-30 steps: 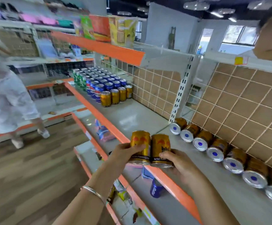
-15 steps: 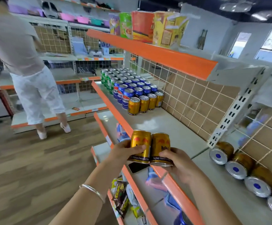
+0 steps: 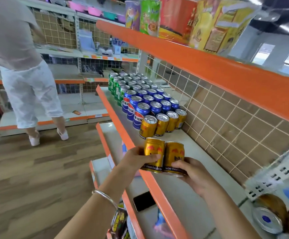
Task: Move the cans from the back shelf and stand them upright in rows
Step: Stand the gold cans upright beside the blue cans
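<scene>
Shop aisle, wood-look floor (image 3: 37, 169); another person (image 3: 23, 75) stands well off by the far racks. Ahead runs a grey shelf (image 3: 188, 152) with an orange lip, backed by a wire grid (image 3: 226, 121). On it stand green cans (image 3: 117, 87), then blue cans (image 3: 147, 104), then a gold row (image 3: 162, 124) of four running from lip to grid.

The left hand (image 3: 137, 158) and right hand (image 3: 192, 171) each hold one of the two held cans (image 3: 155, 150), each grip wrapped low round its can. The pair touch side by side, long axes upright, at the lip; whether they rest on it I cannot tell.

The gold row lies straight ahead of the pair, with bare shelf between. That gap looks the likely target, so the move would be forward and down, with no turning. The left hand is nearer the lip, the right nearer the grid.

More lying cans (image 3: 267, 216) wait on their sides at lower right by the grid. A phone (image 3: 143, 201) rests on the shelf below.
</scene>
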